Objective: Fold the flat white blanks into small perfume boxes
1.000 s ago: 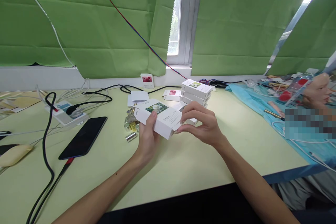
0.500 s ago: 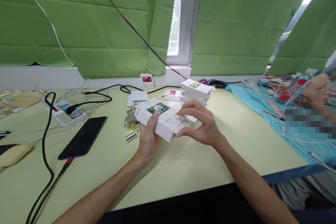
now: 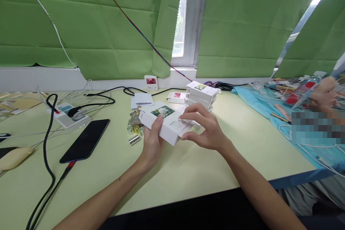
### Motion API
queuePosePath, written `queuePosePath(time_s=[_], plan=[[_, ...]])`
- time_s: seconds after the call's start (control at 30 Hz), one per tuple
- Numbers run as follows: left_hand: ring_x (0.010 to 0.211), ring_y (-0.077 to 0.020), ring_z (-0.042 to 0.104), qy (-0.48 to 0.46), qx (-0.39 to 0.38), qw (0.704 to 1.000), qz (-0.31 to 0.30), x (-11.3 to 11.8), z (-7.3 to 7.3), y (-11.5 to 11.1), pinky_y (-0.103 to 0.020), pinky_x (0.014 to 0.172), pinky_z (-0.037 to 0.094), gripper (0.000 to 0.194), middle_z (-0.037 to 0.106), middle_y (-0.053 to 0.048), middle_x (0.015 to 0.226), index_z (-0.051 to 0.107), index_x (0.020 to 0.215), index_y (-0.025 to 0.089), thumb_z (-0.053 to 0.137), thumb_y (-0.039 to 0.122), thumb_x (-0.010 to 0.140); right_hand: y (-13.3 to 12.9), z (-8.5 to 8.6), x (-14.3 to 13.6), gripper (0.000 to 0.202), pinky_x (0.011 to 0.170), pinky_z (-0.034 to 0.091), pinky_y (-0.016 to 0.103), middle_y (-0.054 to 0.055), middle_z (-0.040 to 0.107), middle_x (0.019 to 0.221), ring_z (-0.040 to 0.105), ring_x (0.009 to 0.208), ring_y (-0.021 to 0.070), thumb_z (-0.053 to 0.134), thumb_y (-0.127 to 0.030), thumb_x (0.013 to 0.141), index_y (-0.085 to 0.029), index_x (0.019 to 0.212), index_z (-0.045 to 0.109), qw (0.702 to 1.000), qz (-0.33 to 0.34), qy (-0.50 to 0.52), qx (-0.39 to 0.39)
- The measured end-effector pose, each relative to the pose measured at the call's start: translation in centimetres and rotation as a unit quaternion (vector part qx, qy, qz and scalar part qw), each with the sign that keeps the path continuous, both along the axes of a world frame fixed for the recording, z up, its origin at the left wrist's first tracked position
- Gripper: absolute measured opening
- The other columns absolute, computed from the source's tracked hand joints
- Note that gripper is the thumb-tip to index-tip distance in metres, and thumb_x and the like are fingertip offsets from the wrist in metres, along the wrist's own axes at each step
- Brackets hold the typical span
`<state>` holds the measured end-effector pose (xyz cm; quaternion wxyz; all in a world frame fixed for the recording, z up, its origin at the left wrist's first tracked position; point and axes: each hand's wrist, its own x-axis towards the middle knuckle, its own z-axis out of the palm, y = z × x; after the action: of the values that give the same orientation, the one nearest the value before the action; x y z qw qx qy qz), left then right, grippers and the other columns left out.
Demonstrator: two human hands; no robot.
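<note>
A white box (image 3: 172, 124) with a green and white flower picture is held tilted above the table. My left hand (image 3: 153, 140) grips its left part, thumb on top and fingers underneath. My right hand (image 3: 206, 127) holds the box's right end, thumb at the near corner and fingertips on the top face. Just behind my right hand stands a stack of similar white boxes (image 3: 202, 91). Small silver and gold cylinders (image 3: 134, 140) and other small pieces lie left of the held box, partly hidden by it.
Folded white papers (image 3: 143, 98) and a white box with a pink picture (image 3: 176, 97) lie behind. A black phone (image 3: 84, 142), a power strip (image 3: 67, 116) and cables are on the left. Blue sheeting (image 3: 258, 111) with clutter covers the right, near a person's pixelated arm.
The fingers of my right hand have shifted slightly left over the box's top face. The box has barely moved, and my left hand keeps its hold.
</note>
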<state>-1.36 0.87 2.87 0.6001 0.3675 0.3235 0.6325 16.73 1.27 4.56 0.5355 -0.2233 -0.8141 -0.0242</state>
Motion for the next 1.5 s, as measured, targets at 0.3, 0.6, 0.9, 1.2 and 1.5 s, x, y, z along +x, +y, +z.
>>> queuePosePath(time_s=[0.3,0.6,0.9,1.2,1.5], plan=[[0.109,-0.0313,0.067,0.013,0.026,1.000,-0.002,-0.11,-0.05,0.07,-0.039,0.084,0.055,0.048,0.069,-0.004,0.106,0.061,0.114,0.027,0.079,0.052,0.078,0.01,-0.08,0.02,0.034,0.074,0.055,0.037,0.010,0.062,0.098,0.060,0.089,0.0217,0.067,-0.049,0.094,-0.020,0.111,0.067,1.000,0.006,0.001,0.004],[0.107,-0.0299,0.067,0.032,0.070,0.997,0.010,-0.22,-0.37,0.28,-0.037,0.082,0.056,0.043,0.068,-0.004,0.104,0.063,0.109,0.025,0.077,0.053,0.080,0.01,-0.01,-0.09,0.035,0.073,0.055,0.037,0.010,0.062,0.099,0.061,0.089,0.0219,0.065,-0.051,0.095,-0.021,0.112,0.067,1.000,-0.002,-0.004,0.007],[0.105,-0.0254,0.065,0.053,0.105,0.993,0.028,-0.37,-0.70,0.47,-0.031,0.080,0.056,0.046,0.065,-0.004,0.111,0.061,0.119,0.027,0.075,0.053,0.083,0.06,-0.10,-0.03,0.038,0.075,0.055,0.038,0.010,0.062,0.100,0.060,0.092,0.0227,0.064,-0.054,0.094,-0.020,0.112,0.067,1.000,-0.006,-0.005,0.002],[0.103,-0.0257,0.067,0.042,0.098,0.993,0.042,-0.36,-0.76,0.32,-0.032,0.084,0.056,0.045,0.068,-0.004,0.107,0.063,0.112,0.026,0.077,0.053,0.080,0.15,-0.22,-0.10,0.037,0.076,0.056,0.039,0.010,0.062,0.100,0.062,0.093,0.0234,0.065,-0.055,0.094,-0.022,0.112,0.067,1.000,-0.014,-0.008,-0.007],[0.098,-0.0230,0.068,0.036,0.098,0.994,0.044,-0.29,-0.82,0.41,-0.031,0.083,0.057,0.042,0.068,-0.002,0.104,0.065,0.109,0.026,0.079,0.052,0.079,0.02,-0.16,-0.12,0.037,0.080,0.056,0.040,0.009,0.061,0.101,0.061,0.095,0.0230,0.066,-0.055,0.093,-0.023,0.111,0.069,0.999,-0.015,-0.006,-0.036]])
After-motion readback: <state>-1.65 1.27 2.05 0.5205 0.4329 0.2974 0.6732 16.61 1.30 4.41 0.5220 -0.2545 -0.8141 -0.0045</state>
